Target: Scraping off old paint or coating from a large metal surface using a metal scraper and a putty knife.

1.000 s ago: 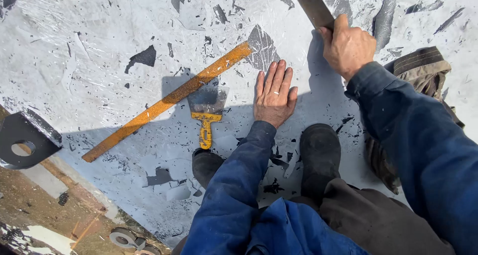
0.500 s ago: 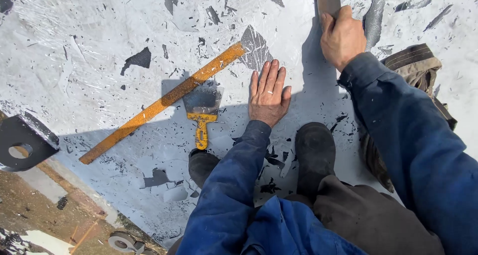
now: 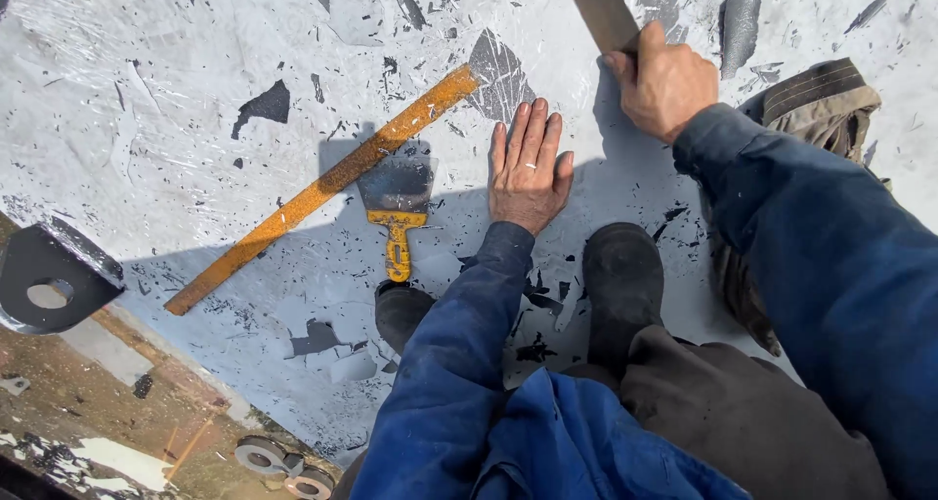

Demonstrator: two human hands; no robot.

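My left hand [image 3: 528,166] lies flat, palm down, on the grey painted surface [image 3: 147,119], fingers together, a ring on one finger. My right hand [image 3: 664,82] grips the lower end of a flat dark metal bar [image 3: 598,7] that runs up out of the picture. A putty knife [image 3: 397,207] with a yellow handle and wide steel blade lies just left of my left hand. Beside it a long rusty orange strip [image 3: 322,186] lies diagonally on the surface.
My two dark boots [image 3: 620,290] stand on the flaking surface near its lower edge. A folded brown cloth or glove [image 3: 821,95] lies at the right. A dark metal lug with a hole [image 3: 44,280] juts out at the left edge. Ground and round rusty parts [image 3: 283,456] lie below.
My right hand has slid a little along the dark bar. My left hand stays flat in the same place. The view has shifted slightly.
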